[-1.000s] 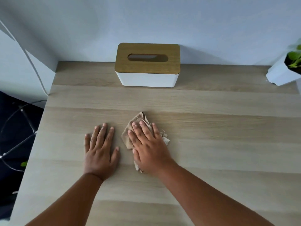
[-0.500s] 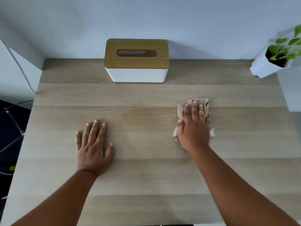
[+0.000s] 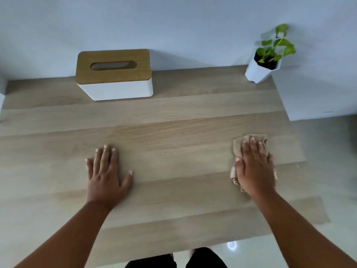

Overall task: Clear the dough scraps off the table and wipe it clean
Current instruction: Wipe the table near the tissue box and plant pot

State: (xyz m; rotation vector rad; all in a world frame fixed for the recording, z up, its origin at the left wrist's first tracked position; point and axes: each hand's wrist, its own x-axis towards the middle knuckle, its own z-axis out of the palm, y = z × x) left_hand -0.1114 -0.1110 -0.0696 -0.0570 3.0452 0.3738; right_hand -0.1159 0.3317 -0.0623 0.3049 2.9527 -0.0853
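Slid rightward since earlier, the right hand (image 3: 255, 167) presses flat, fingers straight, on a crumpled beige cloth (image 3: 249, 140) near the light wooden tabletop's (image 3: 173, 122) right edge, while the left hand (image 3: 106, 175) rests open, palm down.

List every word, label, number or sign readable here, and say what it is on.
None can be read.
Tissue box: plain wood lid and white sides, no print.
Plant pot: a small dark mark near its base, too small to read.
Cloth and table: no text.

Pale blue-grey wall (image 3: 193, 26) behind; glossy light floor (image 3: 332, 171) right, catching light glare
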